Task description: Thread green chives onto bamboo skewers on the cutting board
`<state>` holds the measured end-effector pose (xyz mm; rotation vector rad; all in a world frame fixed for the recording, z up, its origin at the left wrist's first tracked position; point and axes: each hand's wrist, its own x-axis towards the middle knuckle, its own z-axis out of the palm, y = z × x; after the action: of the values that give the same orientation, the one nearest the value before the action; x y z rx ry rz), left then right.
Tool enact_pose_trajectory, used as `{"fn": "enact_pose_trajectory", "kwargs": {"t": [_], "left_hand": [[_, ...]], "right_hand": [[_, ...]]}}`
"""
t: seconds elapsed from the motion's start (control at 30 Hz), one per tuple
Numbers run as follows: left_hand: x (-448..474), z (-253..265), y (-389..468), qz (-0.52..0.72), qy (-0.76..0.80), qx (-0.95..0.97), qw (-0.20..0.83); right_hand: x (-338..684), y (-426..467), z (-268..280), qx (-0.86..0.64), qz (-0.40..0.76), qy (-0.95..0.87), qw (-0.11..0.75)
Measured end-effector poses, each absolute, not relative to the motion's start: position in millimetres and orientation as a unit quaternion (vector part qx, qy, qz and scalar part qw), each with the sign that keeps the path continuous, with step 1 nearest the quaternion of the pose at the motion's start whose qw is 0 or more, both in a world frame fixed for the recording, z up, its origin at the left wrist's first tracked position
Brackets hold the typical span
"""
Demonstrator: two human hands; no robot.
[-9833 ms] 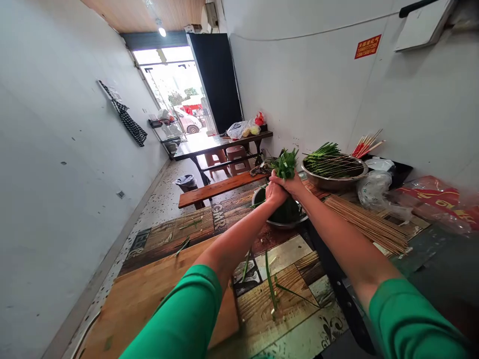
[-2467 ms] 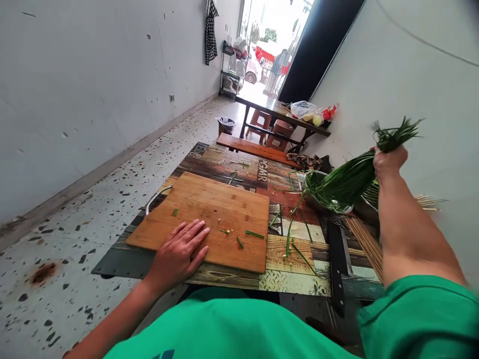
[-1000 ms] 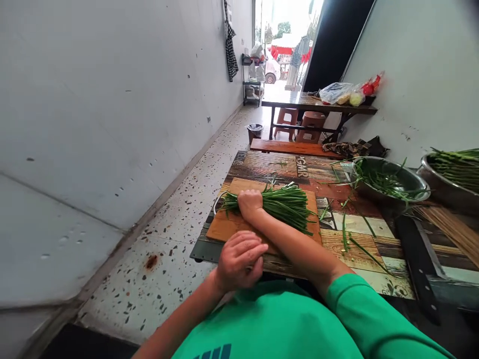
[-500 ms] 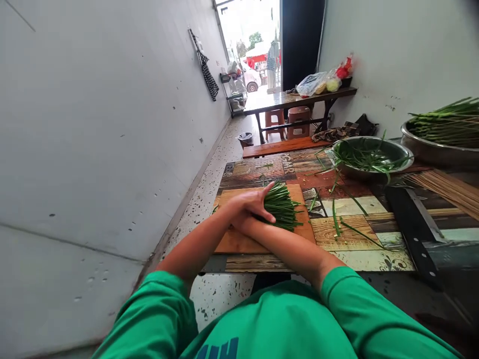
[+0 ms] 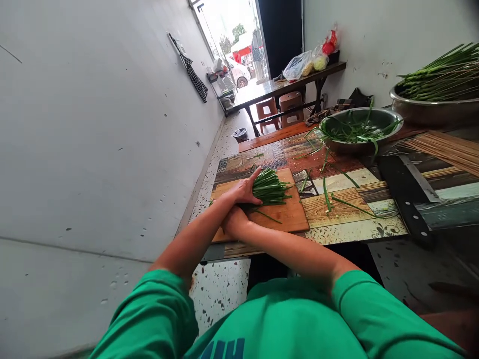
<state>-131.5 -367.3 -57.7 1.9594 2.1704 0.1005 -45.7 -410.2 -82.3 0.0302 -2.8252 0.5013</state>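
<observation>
A bundle of green chives (image 5: 271, 188) lies on a wooden cutting board (image 5: 295, 214), its cut ends pointing right. My left hand (image 5: 247, 192) is wrapped round the bundle, thumb and forefinger spread across it. My right hand (image 5: 235, 219) reaches left beneath my left wrist, so my forearms cross. Its fingers are hidden behind the left arm, and what they touch does not show. One loose stalk (image 5: 268, 217) rests on the board in front of the bundle.
Right of the board lie scattered green strands (image 5: 327, 194) and a black-handled knife (image 5: 413, 214). Behind are a metal bowl (image 5: 359, 147) of green leaves, a larger basin (image 5: 430, 110) of long green stalks and thin wooden sticks (image 5: 445, 149). A white wall (image 5: 93, 124) stands left.
My view has shifted, so the table sits higher and farther left. My right hand has drawn back toward me from the bundle, uncovering a loose stalk. My left hand keeps its hold.
</observation>
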Motion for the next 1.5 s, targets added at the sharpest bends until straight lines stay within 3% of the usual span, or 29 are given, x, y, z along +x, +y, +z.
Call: {"fn": "enact_pose_trajectory", "kwargs": {"t": [0.23,0.37,0.6,0.8,1.03,1.17,1.5], "left_hand": [[-139.9,-60.1,-359.7,0.017,0.759,0.647,0.072],[-145.3,-60.3,-352.7,-0.01,0.753,0.653,0.081],[-139.8,-56.8,-355.8,-0.001,0.724,0.676,0.135],[-136.1,-55.7,-361.3,-0.002,0.731,0.672,0.118],[-147.2,-50.8,-368.1,0.011,0.726,0.679,0.106],[-148.8,-52.8,-370.6,0.015,0.711,0.696,0.101],[-147.8,-54.5,-374.7,0.036,0.696,0.711,0.092]], "right_hand": [[35.7,-397.8,-116.2,0.031,0.081,-0.969,0.23],[72.9,-380.6,-130.6,-0.02,0.056,-0.972,0.227],[70.5,-336.0,-119.6,-0.113,0.057,-0.977,0.173],[94.6,-318.4,-87.3,-0.15,0.035,-0.982,0.104],[197.7,-243.8,-74.9,-0.369,-0.043,-0.927,-0.058],[208.8,-210.4,-81.6,-0.336,-0.074,-0.933,-0.108],[139.6,-159.0,-84.6,-0.121,-0.111,-0.983,-0.087]]}}
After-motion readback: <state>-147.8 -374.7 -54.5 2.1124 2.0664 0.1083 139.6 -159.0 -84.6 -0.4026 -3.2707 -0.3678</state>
